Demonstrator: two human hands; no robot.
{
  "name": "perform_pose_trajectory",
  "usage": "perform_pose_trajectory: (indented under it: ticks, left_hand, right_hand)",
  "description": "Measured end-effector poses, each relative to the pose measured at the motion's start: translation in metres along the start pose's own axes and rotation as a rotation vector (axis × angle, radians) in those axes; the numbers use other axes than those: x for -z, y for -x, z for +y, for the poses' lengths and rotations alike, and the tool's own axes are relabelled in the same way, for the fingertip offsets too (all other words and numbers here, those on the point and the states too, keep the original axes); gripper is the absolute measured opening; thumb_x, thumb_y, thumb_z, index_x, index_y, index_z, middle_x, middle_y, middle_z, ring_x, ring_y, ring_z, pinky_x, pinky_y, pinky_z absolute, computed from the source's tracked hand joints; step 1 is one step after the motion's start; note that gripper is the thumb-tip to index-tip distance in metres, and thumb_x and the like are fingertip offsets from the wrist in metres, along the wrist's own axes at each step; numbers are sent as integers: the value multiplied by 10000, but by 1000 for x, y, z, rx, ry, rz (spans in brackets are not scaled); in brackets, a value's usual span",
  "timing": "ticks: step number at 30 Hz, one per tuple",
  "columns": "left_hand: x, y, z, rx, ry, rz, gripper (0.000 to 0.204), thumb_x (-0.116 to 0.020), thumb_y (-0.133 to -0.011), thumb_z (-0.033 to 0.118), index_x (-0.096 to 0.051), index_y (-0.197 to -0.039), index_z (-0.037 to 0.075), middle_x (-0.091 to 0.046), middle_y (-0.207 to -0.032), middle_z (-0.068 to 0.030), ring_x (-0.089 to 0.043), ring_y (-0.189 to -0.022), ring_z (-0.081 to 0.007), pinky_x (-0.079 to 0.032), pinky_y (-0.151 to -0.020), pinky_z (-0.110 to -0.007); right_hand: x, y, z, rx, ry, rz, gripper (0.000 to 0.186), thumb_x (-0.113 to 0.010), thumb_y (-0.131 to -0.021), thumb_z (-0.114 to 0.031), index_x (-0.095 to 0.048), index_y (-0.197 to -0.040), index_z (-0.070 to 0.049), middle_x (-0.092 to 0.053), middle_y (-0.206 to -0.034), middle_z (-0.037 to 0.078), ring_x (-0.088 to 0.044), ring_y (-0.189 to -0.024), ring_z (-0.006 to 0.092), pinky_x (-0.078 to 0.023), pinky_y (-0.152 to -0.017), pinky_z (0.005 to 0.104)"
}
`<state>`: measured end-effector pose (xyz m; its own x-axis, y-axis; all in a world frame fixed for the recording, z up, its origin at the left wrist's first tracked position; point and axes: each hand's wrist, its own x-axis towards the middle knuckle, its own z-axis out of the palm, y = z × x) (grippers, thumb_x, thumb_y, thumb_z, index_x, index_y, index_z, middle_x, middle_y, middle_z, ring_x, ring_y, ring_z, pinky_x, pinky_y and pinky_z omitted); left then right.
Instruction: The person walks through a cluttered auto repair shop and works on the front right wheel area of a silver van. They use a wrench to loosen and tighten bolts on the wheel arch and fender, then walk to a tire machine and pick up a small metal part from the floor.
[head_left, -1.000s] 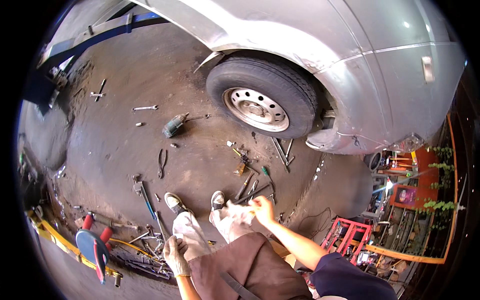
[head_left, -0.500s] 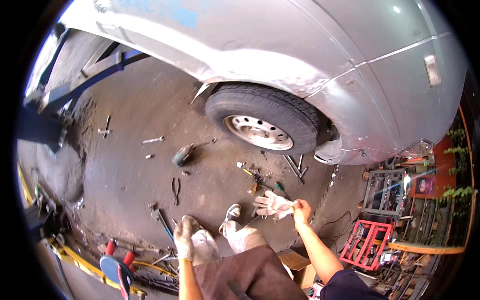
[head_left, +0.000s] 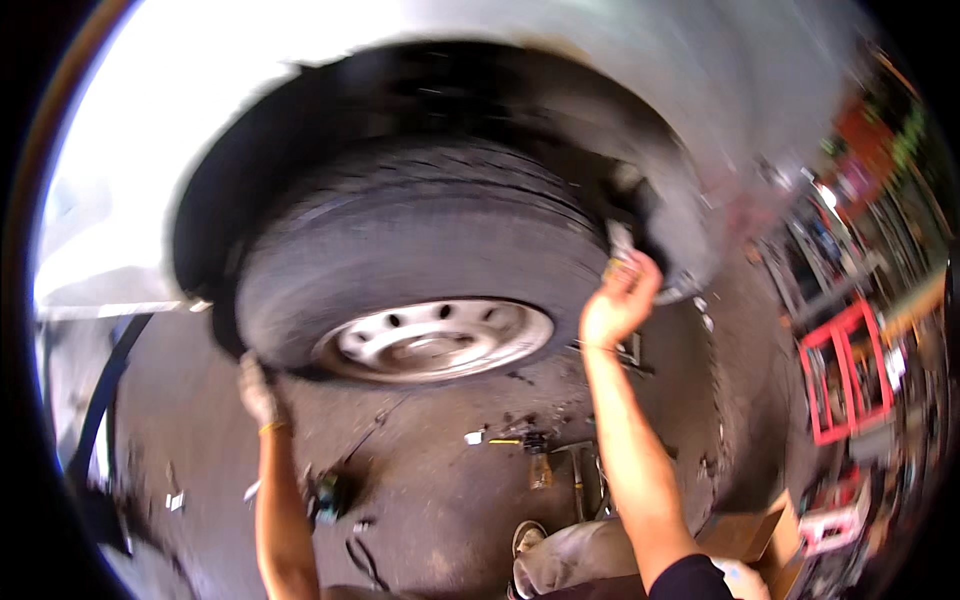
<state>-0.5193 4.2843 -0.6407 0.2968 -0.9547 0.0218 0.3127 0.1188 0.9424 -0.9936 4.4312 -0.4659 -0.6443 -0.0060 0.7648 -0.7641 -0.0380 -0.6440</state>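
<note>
A large black tyre [head_left: 430, 250] on a pale steel wheel rim [head_left: 440, 340] hangs in the wheel arch of a silver vehicle. My left hand [head_left: 260, 393], in a light work glove with a yellow cuff, is at the tyre's lower left edge. Its fingers look stretched along the rubber, though motion blurs them. My right hand [head_left: 622, 300] is bare and raised beside the tyre's right side. Its fingers are closed on a whitish work glove [head_left: 620, 242], partly lost against the dark arch. Whether that hand touches the tyre cannot be made out.
On the floor below lie a dark green power tool [head_left: 330, 495], pliers [head_left: 365, 562], a hammer [head_left: 577, 475] and other hand tools. A red metal frame [head_left: 847, 372] stands at right, above an open cardboard box [head_left: 760, 535]. A blue lift arm [head_left: 105, 385] is at left.
The view has moved in close to the wheel. Both hands have risen from low near my legs to either side of the tyre, the right one carrying the glove.
</note>
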Motion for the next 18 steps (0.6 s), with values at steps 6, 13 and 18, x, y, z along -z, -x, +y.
perform_pose_trajectory:
  ticks: [6, 13, 18]
  left_hand:
    - [25, -73, -61, -86, 176, -70, 528, -487, -991, 397, -527, -1308, -23, -570, -1297, -123, -533, -1172, -233, -402, -1013, -367]
    - [17, -81, -76, -104, 152, -51, 471, -469, -985, 353, -583, -1240, -26, -633, -1190, -124, -590, -1044, -220, -468, -919, -350]
    - [16, -67, -59, -324, -297, 45, 484, -440, -1006, 311, -503, -1323, -50, -584, -1281, -144, -562, -1142, -252, -435, -992, -380]
  right_hand:
    - [2, 36, 53, -1, -53, 244, 146, -486, -958, -32, -571, -1051, 40, -614, -925, 122, -578, -857, 220, -465, -804, 329]
    - [-5, 37, 60, -50, -80, 300, 174, -468, -939, -68, -552, -1060, 24, -565, -997, 196, -547, -933, 343, -425, -856, 406]
    - [-6, 42, 65, -34, -105, 327, 196, -451, -985, -104, -554, -1069, 40, -576, -989, 114, -531, -903, 212, -433, -853, 330]
